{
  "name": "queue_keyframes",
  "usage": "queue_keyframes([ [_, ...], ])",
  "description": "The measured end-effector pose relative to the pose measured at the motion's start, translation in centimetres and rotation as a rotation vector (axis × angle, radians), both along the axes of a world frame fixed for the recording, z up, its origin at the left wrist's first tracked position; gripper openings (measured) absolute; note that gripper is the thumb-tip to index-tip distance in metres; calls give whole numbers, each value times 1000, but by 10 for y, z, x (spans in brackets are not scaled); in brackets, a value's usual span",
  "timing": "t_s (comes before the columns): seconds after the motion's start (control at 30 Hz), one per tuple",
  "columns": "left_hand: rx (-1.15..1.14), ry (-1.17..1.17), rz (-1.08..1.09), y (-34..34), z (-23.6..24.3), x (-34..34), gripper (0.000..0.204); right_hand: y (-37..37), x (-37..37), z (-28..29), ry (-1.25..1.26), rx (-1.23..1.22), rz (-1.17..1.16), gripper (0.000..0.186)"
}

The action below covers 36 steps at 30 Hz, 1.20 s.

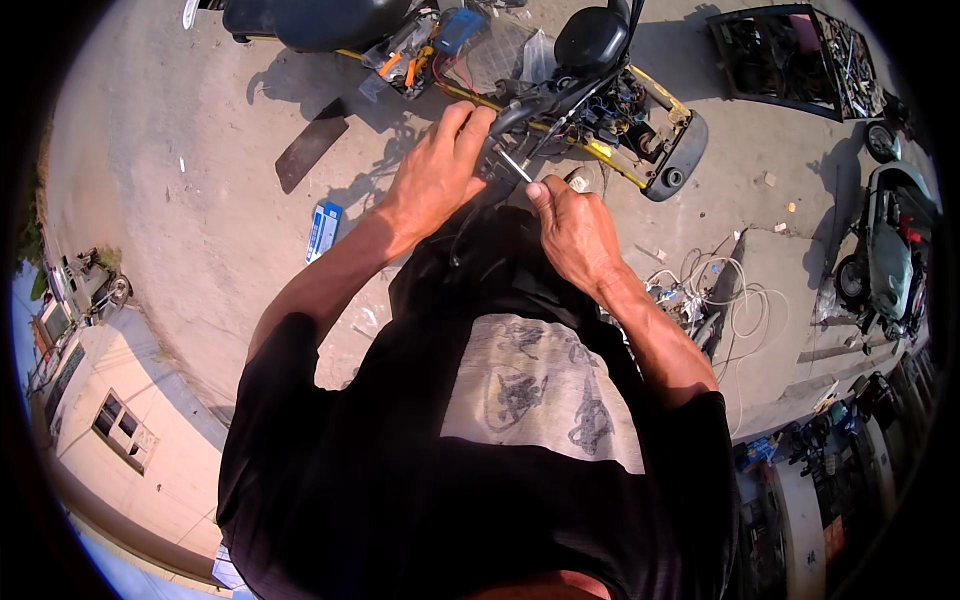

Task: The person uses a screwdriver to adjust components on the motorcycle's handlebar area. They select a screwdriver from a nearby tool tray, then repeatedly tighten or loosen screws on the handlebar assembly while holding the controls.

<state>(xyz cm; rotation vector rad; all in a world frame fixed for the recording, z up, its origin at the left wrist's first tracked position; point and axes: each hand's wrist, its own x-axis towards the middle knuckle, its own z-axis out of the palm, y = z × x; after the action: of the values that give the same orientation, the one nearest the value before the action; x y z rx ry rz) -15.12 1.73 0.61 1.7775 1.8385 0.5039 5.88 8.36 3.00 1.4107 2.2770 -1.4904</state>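
A scooter with its yellow frame (612, 160) laid bare stands in front of me. My left hand (440, 170) bends its fingers over the near end of the black handlebar (530, 110), its thumb lower down. What lies under that palm is hidden. My right hand (578, 232) is closed around a slim silver-shafted tool (514, 165), thumb on top. Its shaft slants up and left to the handlebar parts near my left fingers. The tool's other end is hidden in my fist, so its exact kind is unclear.
Bundled wires (625, 105) are exposed at the scooter's front. Orange-handled tools (408, 72) and a blue box (458, 32) sit by its seat (340, 22). On the ground lie a dark panel (311, 145), a blue-and-white carton (323, 230) and a loose pale cable (745, 300).
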Motion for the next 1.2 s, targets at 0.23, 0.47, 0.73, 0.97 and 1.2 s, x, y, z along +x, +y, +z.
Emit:
queue_keyframes([
  [0.23,67,37,-17,0,-5,-1,90,8,6,-20,124,-309,-86,48],
  [0.47,-60,26,48,-1,1,3,91,25,10,-11,175,-694,-161,46],
  [0.73,-280,-506,156,2,22,-19,84,13,39,10,180,-364,-121,28],
  [0.97,-301,-490,230,8,23,-8,74,-21,67,-10,430,-656,-508,36],
  [1.2,-429,-566,368,31,-1,-14,54,-49,63,-18,206,-59,-392,34],
])
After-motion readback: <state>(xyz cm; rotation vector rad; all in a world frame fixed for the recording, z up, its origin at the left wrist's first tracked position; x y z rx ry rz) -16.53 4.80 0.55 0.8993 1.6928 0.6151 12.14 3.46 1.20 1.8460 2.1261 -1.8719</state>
